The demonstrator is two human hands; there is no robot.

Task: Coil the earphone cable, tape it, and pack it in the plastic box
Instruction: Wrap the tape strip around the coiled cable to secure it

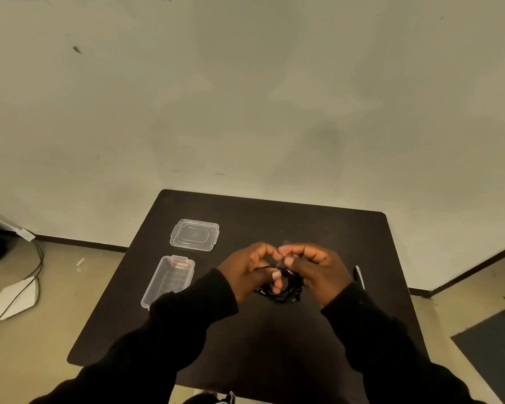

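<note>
The black earphone cable point(285, 291) hangs as a small coil between my two hands above the middle of the dark table point(274, 339). My left hand point(250, 269) pinches the coil's left side with thumb and fingers. My right hand point(318, 268) grips the coil's right side, and its fingertips pinch what looks like a small clear strip of tape point(282, 258), too faint to tell for sure. The clear plastic box point(169, 282) stands open at the table's left. Its clear lid point(194, 235) lies flat just behind it.
A slim black and white tool point(359, 277) lies on the table right of my right hand. On the floor at left lie a white flat object point(18, 297) and thin cables point(37, 266). A wall rises behind the table.
</note>
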